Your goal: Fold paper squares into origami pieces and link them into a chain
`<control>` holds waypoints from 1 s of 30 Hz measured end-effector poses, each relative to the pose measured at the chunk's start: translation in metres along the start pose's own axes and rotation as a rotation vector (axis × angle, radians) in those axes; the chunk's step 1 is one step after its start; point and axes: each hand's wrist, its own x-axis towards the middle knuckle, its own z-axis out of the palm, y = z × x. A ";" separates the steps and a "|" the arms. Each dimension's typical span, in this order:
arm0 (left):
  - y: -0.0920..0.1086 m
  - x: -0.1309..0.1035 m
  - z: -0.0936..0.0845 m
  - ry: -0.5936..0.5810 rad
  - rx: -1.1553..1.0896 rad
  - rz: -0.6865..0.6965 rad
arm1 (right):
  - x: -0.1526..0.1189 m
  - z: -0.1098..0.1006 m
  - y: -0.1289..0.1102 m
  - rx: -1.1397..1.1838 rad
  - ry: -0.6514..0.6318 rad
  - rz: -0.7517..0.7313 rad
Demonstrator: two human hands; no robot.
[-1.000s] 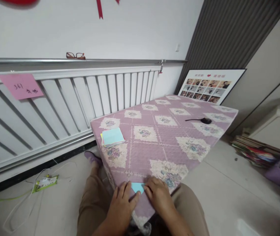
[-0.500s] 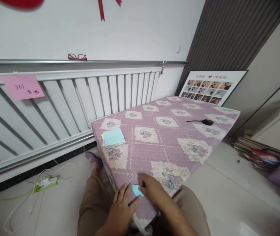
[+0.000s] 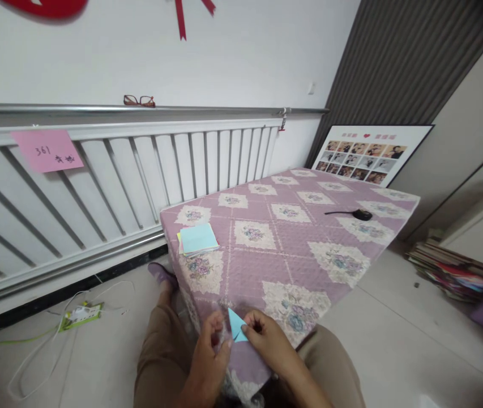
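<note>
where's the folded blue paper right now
In the head view, the folded blue paper is low near the centre, pinched in the right hand, with the left hand at its left.

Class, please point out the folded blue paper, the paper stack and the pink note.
Folded blue paper (image 3: 236, 326): head view, middle of its visible face.
Paper stack (image 3: 199, 238): head view, its blue top sheet.
Pink note (image 3: 50, 151): head view, middle of its front.

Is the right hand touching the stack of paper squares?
No, the right hand pinches the folded blue paper, while the stack lies apart on the tablecloth.
</note>
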 end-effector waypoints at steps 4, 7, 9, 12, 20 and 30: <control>0.023 0.009 0.009 -0.063 -0.325 -0.074 | -0.009 0.007 -0.016 0.273 0.055 0.006; 0.027 0.010 0.012 -0.100 -0.379 -0.174 | -0.013 0.011 -0.024 0.400 0.074 0.018; 0.026 0.008 0.012 -0.097 -0.415 -0.207 | -0.015 0.012 -0.027 0.462 0.075 0.017; 0.030 0.006 0.009 -0.092 -0.467 -0.200 | -0.019 0.011 -0.030 0.527 0.037 0.010; 0.059 0.000 -0.004 -0.175 -0.589 -0.259 | -0.027 0.011 -0.031 0.917 -0.080 0.142; 0.056 -0.003 -0.005 -0.266 -0.729 -0.221 | -0.033 0.009 -0.046 1.037 -0.228 0.102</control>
